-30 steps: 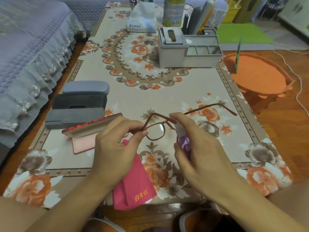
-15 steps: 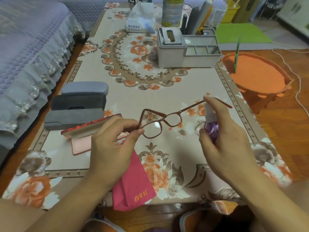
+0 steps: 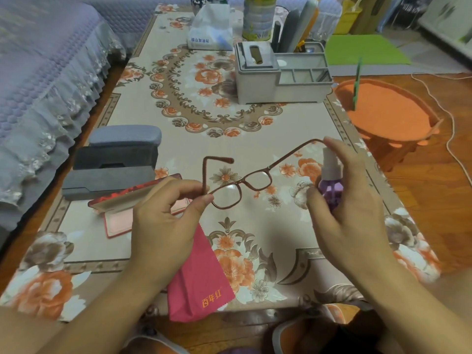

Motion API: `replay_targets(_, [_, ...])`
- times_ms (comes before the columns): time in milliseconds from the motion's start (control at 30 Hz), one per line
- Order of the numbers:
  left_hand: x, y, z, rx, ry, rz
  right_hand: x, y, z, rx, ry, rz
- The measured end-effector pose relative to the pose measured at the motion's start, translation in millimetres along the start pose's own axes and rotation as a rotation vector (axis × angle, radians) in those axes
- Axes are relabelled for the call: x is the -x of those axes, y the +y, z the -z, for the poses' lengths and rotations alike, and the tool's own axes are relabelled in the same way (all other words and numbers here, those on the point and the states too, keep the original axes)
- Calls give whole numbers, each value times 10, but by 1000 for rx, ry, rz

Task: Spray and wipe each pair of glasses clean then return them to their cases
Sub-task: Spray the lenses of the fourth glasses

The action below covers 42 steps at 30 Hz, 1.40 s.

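Brown-framed glasses [image 3: 241,186] hang above the table, temples unfolded. My left hand [image 3: 166,221] pinches the frame at its left lens corner. My right hand [image 3: 350,203] grips a small purple spray bottle [image 3: 329,183] with a white nozzle, index finger on top, just right of the lenses. A pink cleaning cloth [image 3: 199,279] hangs below my left hand, over the table's front edge. An open red case [image 3: 120,208] with a pink lining lies at the left.
Three closed cases, grey and dark [image 3: 112,162], sit stacked left of the red one. At the back stand a grey organiser [image 3: 278,72], a tissue pack [image 3: 210,29] and a can [image 3: 258,16]. An orange stool [image 3: 388,113] stands to the right, a covered sofa [image 3: 38,85] to the left.
My right hand has moved the spray bottle rightward, away from the lenses. The glasses have turned and their left temple now sticks up.
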<state>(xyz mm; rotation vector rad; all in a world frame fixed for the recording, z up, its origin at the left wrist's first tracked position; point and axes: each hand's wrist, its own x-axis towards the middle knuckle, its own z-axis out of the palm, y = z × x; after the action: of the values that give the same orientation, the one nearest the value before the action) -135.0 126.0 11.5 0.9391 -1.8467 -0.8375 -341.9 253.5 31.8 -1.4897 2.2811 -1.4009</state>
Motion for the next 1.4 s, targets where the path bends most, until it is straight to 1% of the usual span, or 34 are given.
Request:
replay_targets(133, [-27, 70, -12, 126, -14, 210, -20, 26, -12, -5, 1, 26])
replay_targets(233, [-134, 219, -45, 243, -17, 359, -36, 3, 15, -66, 55, 87])
replay_targets(267, [-191, 271, -58, 321, -4, 440, -40, -2, 29, -88, 82, 108])
replay_targets(400, [-435, 482, -116, 800, 39, 865, 26, -41, 76, -109, 168, 195])
replay_targets(467, [-514, 565, -153, 917, 42, 1000, 102, -87, 74, -61, 195, 235])
replay_targets(533, [-573, 640, -210, 950, 33, 1073, 157, -141, 74, 0, 204, 275])
replay_targets(633, [-634, 709, -324, 941, -6, 1119, 174, -197, 105, 86, 205, 329])
replay_targets(700, [-668, 741, -406, 932, -29, 1134, 170, -216, 138, 112, 203, 329])
replay_targets(833, [-701, 803, -511, 945, -48, 1142, 164, -208, 154, 102, 142, 307])
replay_targets(900, [-702, 828, -527, 949, -55, 1139, 161, -209, 162, 94, 142, 307])
replay_targets(1067, [-719, 868, -521, 959, -67, 1126, 169, -240, 211, 64, 188, 308])
replay_targets(1200, [-730, 852, -488, 960, -63, 1117, 135, -216, 260, 35, 268, 300])
replay_targets(1267, [-744, 831, -462, 970, -51, 1114, 100, -168, 282, 21, 297, 275])
replay_targets(1400, [-808, 806, -385, 997, -28, 1089, 48, -109, 311, 34, 302, 201])
